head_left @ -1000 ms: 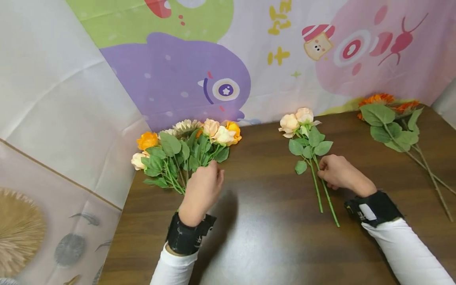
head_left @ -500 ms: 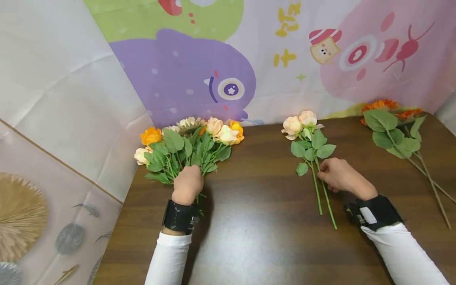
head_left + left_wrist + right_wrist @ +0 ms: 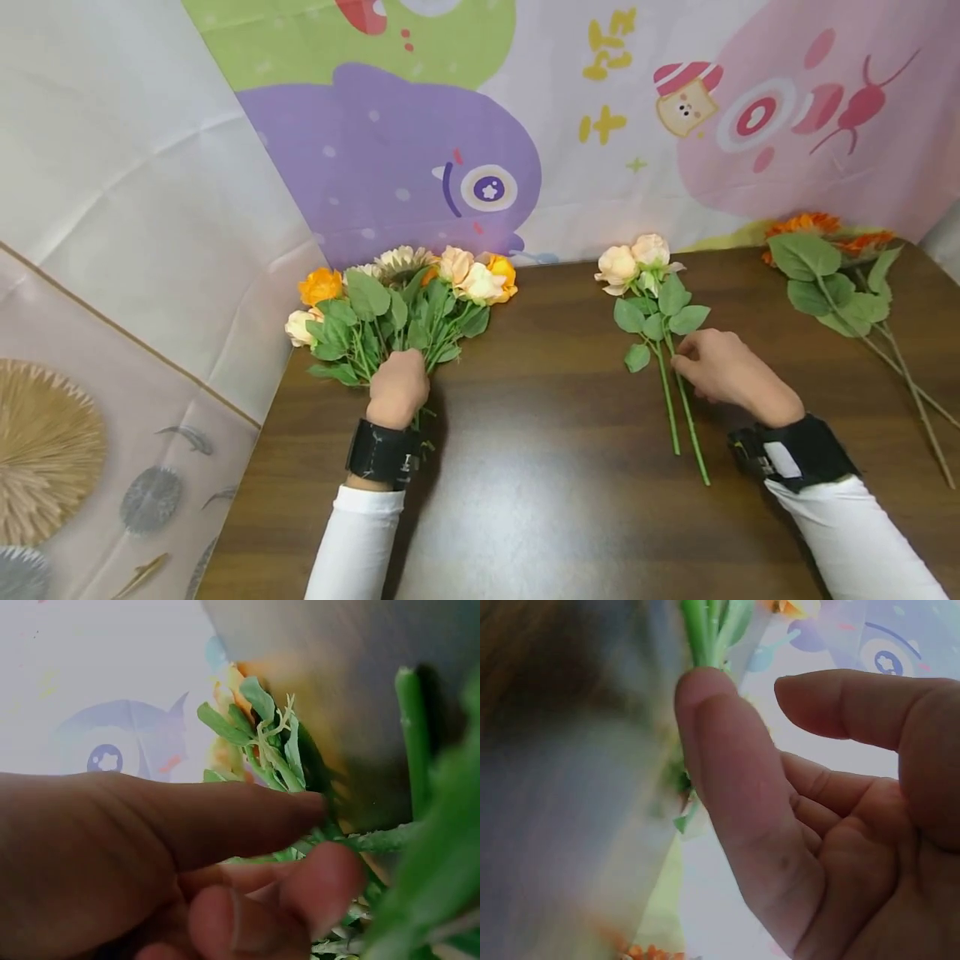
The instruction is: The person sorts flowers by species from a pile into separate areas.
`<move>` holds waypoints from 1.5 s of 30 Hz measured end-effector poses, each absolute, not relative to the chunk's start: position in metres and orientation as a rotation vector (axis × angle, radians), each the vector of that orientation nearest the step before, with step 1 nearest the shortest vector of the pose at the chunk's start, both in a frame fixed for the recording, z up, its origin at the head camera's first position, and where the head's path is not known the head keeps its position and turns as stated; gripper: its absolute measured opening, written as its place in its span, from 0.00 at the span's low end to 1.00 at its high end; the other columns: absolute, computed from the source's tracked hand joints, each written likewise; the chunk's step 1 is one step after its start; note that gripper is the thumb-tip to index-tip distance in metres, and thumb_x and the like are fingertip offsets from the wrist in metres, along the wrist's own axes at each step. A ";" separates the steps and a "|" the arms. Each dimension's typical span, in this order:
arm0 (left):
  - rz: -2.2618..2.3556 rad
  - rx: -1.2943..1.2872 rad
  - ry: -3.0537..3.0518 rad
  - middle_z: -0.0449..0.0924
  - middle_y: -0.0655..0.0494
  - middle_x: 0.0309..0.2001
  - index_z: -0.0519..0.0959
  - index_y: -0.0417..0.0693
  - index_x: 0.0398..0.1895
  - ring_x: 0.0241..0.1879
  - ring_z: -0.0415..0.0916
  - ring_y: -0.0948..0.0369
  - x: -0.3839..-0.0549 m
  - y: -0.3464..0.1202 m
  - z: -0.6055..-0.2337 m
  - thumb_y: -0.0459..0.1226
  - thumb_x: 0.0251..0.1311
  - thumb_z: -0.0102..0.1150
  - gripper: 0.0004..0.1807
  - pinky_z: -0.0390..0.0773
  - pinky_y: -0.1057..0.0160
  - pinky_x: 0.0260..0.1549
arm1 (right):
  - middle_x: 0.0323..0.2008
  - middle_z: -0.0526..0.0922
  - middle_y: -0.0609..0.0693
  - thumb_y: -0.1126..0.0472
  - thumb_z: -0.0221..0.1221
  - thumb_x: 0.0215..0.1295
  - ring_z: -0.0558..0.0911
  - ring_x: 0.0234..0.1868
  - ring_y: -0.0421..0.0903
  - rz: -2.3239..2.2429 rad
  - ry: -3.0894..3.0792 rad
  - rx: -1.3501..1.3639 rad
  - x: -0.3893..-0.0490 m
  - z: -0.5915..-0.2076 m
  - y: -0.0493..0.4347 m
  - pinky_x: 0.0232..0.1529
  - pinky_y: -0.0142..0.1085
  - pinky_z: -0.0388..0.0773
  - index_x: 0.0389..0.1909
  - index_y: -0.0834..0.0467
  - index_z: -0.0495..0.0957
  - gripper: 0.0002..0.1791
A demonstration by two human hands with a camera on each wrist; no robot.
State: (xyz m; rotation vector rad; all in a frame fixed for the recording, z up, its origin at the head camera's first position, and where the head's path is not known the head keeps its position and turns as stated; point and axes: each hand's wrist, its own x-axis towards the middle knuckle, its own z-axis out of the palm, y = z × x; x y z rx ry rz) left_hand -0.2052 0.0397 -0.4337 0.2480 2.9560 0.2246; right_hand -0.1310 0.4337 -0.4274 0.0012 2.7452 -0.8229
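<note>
At the left, a mixed bunch of artificial flowers (image 3: 367, 296) lies on the table, with cream and orange roses, a pale daisy-like bloom and green leaves. My left hand (image 3: 399, 385) grips its stems, thumb and fingers curled about them in the left wrist view, where one green stem (image 3: 416, 742) stands beyond the fingertips. Further right lie two peach roses (image 3: 617, 267) on long green stems. Beside those stems rests my right hand (image 3: 731, 371), fingertips right at them. Its thumb (image 3: 840, 705) is apart from the index finger (image 3: 742, 772) in the right wrist view.
Several orange flowers (image 3: 806, 223) with broad leaves and crossing brown stems lie at the table's far right. A printed cartoon cloth (image 3: 420, 167) hangs along the back edge of the brown wooden table (image 3: 525, 500). A pale patterned sheet (image 3: 172, 400) borders the left.
My left hand has moved left and down onto the bunch's stems and taken hold of them. The right hand has stayed by the peach roses. The head view has shifted slightly.
</note>
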 end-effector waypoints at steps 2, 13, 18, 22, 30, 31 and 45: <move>0.261 0.243 2.977 0.77 0.39 0.20 0.77 0.37 0.20 0.14 0.72 0.50 -0.207 0.038 -0.430 0.27 0.59 0.46 0.12 0.72 0.54 0.10 | 0.16 0.78 0.52 0.59 0.48 0.65 0.75 0.14 0.44 -0.828 2.764 -0.003 -0.130 -0.423 0.433 0.18 0.39 0.72 0.47 0.71 0.71 0.18; 0.370 -0.003 2.913 0.78 0.36 0.26 0.76 0.34 0.25 0.21 0.74 0.46 -0.211 -0.010 -0.413 0.29 0.61 0.41 0.13 0.77 0.45 0.20 | 0.23 0.81 0.55 0.59 0.49 0.64 0.76 0.17 0.42 -0.873 2.836 -0.047 -0.128 -0.415 0.427 0.19 0.39 0.73 0.44 0.68 0.74 0.16; 0.417 -0.012 2.758 0.77 0.45 0.20 0.76 0.37 0.24 0.19 0.73 0.52 -0.214 -0.014 -0.422 0.27 0.59 0.41 0.12 0.73 0.53 0.18 | 0.26 0.81 0.54 0.60 0.51 0.63 0.76 0.19 0.42 -0.870 2.882 -0.082 -0.125 -0.415 0.424 0.21 0.39 0.73 0.40 0.67 0.76 0.14; 0.482 -0.007 2.739 0.78 0.47 0.16 0.76 0.38 0.20 0.16 0.74 0.55 -0.217 -0.013 -0.429 0.30 0.58 0.44 0.12 0.72 0.56 0.17 | 0.25 0.80 0.54 0.60 0.51 0.63 0.75 0.19 0.42 -0.878 2.893 -0.094 -0.122 -0.414 0.421 0.21 0.39 0.72 0.41 0.66 0.77 0.13; 0.684 0.064 2.776 0.79 0.48 0.14 0.76 0.36 0.17 0.15 0.75 0.55 -0.220 -0.023 -0.436 0.31 0.56 0.46 0.14 0.69 0.62 0.15 | 0.25 0.78 0.52 0.61 0.52 0.63 0.71 0.18 0.42 -0.892 2.942 -0.141 -0.118 -0.407 0.415 0.20 0.38 0.69 0.38 0.64 0.78 0.11; 0.709 0.050 2.776 0.80 0.48 0.15 0.76 0.36 0.19 0.16 0.75 0.54 -0.220 -0.025 -0.435 0.32 0.57 0.45 0.13 0.69 0.62 0.15 | 0.24 0.78 0.51 0.60 0.52 0.63 0.71 0.19 0.43 -0.891 2.945 -0.149 -0.119 -0.406 0.414 0.20 0.38 0.69 0.38 0.63 0.79 0.11; 0.802 0.059 2.777 0.81 0.46 0.17 0.75 0.41 0.11 0.11 0.66 0.59 -0.210 -0.031 -0.408 0.35 0.61 0.42 0.21 0.65 0.62 0.12 | 0.21 0.80 0.52 0.60 0.52 0.65 0.76 0.18 0.41 -0.995 2.867 -0.189 -0.108 -0.395 0.402 0.20 0.39 0.71 0.41 0.63 0.77 0.12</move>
